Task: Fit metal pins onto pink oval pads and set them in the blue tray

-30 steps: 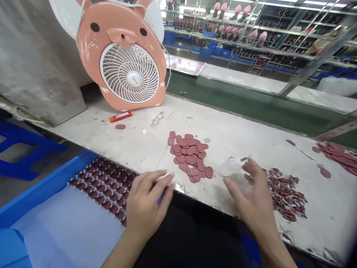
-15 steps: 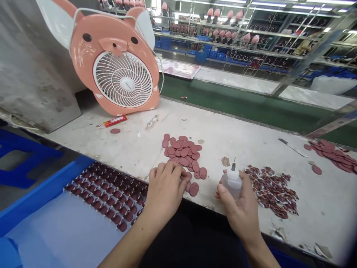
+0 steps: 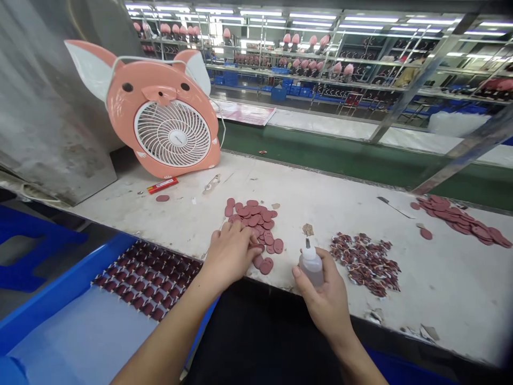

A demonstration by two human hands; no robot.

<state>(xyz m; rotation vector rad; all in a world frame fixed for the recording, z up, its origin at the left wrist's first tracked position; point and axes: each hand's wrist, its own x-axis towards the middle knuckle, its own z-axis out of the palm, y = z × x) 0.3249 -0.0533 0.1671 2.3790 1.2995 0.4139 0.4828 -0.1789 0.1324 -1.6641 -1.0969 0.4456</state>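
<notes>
My left hand is at the near edge of a pile of dull-red oval pieces. Its thumb and forefinger pinch one of the ovals, partly hidden by the fingertips. Two loose ovals lie just below those fingers, close to the table edge. Wrapped in my right hand is a clear squeeze bottle with a white cap and a thin metal needle tip, held upright. Right of it lies a heap of small dark-red bow-like pieces with pale bits.
A pink pig-shaped fan stands at the back left, with a red box before it. More red ovals lie far right. A blue bin at lower left holds rows of assembled dark-red pieces. Behind runs a green belt.
The camera view has tilted up and shifted, so everything sits further left. My left hand stays at the oval pile, and my right hand still holds the bottle upright.
</notes>
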